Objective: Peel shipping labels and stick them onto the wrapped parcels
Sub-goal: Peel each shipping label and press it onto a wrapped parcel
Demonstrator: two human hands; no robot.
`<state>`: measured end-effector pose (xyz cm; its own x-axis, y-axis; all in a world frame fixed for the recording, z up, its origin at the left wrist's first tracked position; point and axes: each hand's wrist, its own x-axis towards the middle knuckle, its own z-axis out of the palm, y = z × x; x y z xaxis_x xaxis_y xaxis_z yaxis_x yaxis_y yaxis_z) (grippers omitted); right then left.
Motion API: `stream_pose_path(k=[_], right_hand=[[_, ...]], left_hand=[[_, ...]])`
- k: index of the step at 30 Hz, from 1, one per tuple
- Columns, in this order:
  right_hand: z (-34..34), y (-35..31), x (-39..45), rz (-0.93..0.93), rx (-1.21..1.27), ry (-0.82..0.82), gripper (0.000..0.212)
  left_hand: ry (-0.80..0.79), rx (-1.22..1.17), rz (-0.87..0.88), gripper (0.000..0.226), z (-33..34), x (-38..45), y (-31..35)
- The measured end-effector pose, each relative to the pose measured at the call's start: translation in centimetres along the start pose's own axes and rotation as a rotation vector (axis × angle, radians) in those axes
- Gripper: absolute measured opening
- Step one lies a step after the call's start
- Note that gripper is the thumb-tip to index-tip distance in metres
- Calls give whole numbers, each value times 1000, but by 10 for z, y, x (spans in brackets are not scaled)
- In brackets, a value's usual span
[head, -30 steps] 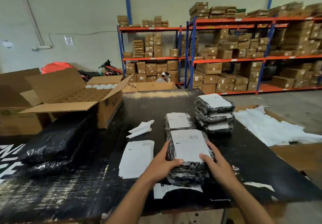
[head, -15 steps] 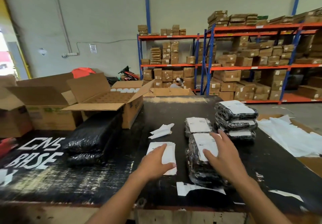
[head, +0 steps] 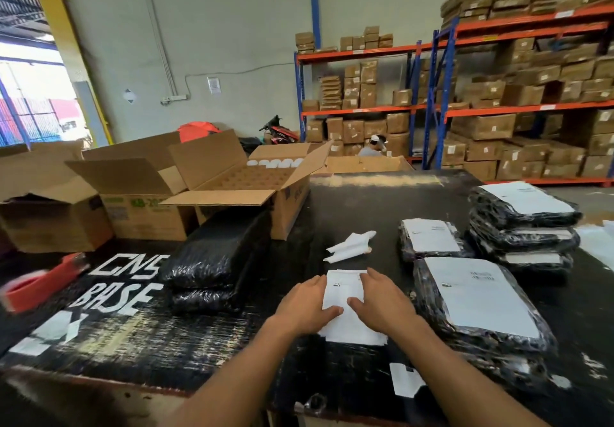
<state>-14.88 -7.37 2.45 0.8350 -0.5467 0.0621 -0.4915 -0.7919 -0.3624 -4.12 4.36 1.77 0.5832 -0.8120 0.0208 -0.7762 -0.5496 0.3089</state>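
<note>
Hands working label stack (head: pixel 345 297) on tabletop (head: pixel 382 204) — left hand (head: pixel 304 307) pressing flat, fingers relaxed; right hand (head: pixel 382 303) pinching edge, apparently. Risk: lifting two sheets, or adhesive folding onto itself — unlabelled parcels (head: pixel 212 257) waiting left.

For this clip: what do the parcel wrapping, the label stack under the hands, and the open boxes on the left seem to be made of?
Nearest parcel: wrapping looks like glossy black plastic film, wrinkled with bright highlights.
Label stack: matte white paper sheets with small dark print; adhesive backing can't be confirmed.
Open box: brown corrugated cardboard by its look, dull finish, folded flaps, a cell divider inside.
</note>
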Motion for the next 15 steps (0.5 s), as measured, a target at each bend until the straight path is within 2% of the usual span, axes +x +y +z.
stream_pose_path(k=[10, 15], right_hand=[[40, 20, 28, 137, 72, -37, 59], [46, 23, 30, 220, 173, 81, 50]], left_hand=[[-90, -18, 80, 45, 25, 37, -31], [-99, -12, 145, 45, 31, 37, -39]])
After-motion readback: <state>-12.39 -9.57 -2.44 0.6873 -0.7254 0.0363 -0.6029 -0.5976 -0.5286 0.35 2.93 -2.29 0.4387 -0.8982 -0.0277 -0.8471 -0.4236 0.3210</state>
